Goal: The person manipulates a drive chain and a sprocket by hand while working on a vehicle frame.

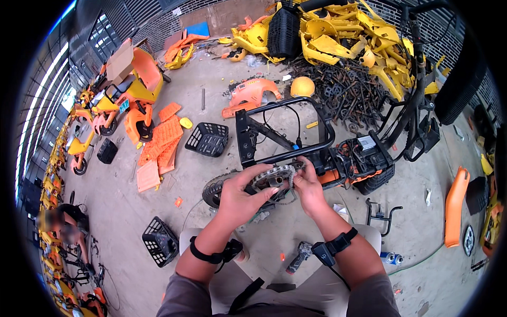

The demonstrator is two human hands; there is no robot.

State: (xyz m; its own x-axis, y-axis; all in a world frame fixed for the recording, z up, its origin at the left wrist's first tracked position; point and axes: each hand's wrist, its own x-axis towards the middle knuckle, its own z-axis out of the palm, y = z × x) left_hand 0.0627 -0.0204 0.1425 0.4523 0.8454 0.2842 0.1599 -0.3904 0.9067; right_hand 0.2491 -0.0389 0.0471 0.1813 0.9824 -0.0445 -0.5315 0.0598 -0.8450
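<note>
Sprocket point(267, 181) sits between both hands, in front of the stripped black frame point(288, 155).
Left hand point(244, 194) curls around its left side, thumb laid across the near face, and has hold of it; right hand point(308, 186) gathers its fingers at the right edge by the chain point(291, 186), though whether it pinches links or rim I cannot tell. Round, it shows no clear long axis; neither hand is plainly nearer. The wheel point(211, 192) lies just left.

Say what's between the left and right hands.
Head view: a toothed sprocket with its chain, bridging the left hand and right hand.
</note>
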